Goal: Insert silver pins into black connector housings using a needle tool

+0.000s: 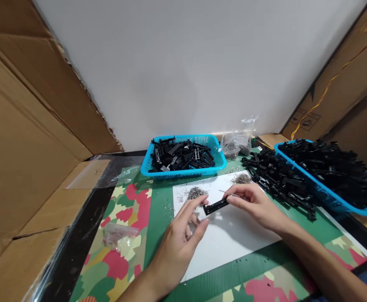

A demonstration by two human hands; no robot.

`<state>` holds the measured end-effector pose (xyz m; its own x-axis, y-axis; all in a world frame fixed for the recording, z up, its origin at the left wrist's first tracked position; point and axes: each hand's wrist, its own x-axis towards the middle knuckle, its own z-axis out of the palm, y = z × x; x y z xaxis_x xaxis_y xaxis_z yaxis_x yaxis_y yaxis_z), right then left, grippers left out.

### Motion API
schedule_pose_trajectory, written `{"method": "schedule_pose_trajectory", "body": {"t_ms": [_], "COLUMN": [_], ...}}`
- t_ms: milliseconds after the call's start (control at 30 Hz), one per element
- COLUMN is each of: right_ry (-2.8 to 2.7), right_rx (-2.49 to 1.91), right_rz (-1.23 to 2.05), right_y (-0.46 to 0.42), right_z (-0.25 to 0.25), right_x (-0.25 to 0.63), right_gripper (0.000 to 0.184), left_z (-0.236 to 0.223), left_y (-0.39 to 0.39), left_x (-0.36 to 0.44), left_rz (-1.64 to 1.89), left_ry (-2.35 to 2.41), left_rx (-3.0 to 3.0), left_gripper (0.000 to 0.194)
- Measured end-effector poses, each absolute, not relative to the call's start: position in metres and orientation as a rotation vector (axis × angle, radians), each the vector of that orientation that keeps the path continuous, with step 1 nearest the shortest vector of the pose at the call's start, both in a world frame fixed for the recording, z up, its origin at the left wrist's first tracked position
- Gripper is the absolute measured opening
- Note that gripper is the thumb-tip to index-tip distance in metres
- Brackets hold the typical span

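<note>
Our left hand [182,241] was open, fingertips beside the black piece [215,206] that our right hand [259,205] pinched, with a thin metal rod [230,193], over the white sheet [230,239]. Metal bits [197,193] lay beyond. Black pieces filled one blue basket [183,172] by the worktop's far edge and another [319,187] at its far right corner; we could not tell which were finished.

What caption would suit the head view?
Over white paper, the right hand holds a slim black part, the left hand beside it, a blue basket behind.
</note>
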<state>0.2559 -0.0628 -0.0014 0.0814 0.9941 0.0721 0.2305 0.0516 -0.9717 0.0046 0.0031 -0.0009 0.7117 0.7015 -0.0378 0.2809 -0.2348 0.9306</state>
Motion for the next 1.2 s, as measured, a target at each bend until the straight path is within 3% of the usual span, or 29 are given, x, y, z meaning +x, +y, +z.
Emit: {"method": "schedule_pose_trajectory", "body": {"t_ms": [267,333,633,867,1000,1200], "right_ry": [-1.231,-1.275,-1.331,-1.521,-1.962,-2.032], "right_rx": [-1.934,-2.116,-2.295,-1.959,-2.168,-2.413], "right_rz": [-0.100,-0.215,-0.167,-0.189,-0.076,-0.034], "right_y": [-0.064,-0.061,-0.055,-0.039,0.008,0.081], "right_z": [0.024,0.024,0.018,0.044,0.059,0.050], "right_x": [0.345,0.363,0.384,0.317,0.274,0.266], "right_gripper": [0.041,0.043,0.027,0.041,0.059,0.027], "left_z": [-0.002,-0.001,-0.008,-0.010,-0.010,-0.011], "left_y": [0.000,0.000,-0.001,0.000,-0.001,-0.004], "left_x": [0.005,0.004,0.001,0.002,0.002,0.001], "left_rz": [0.585,0.580,0.550,0.532,0.522,0.528], "left_ry": [0.837,0.817,0.759,0.722,0.721,0.721], "left_rx": [1.846,1.869,1.895,1.900,1.915,1.930], "left_gripper": [0.040,0.037,0.031,0.028,0.027,0.027]}}
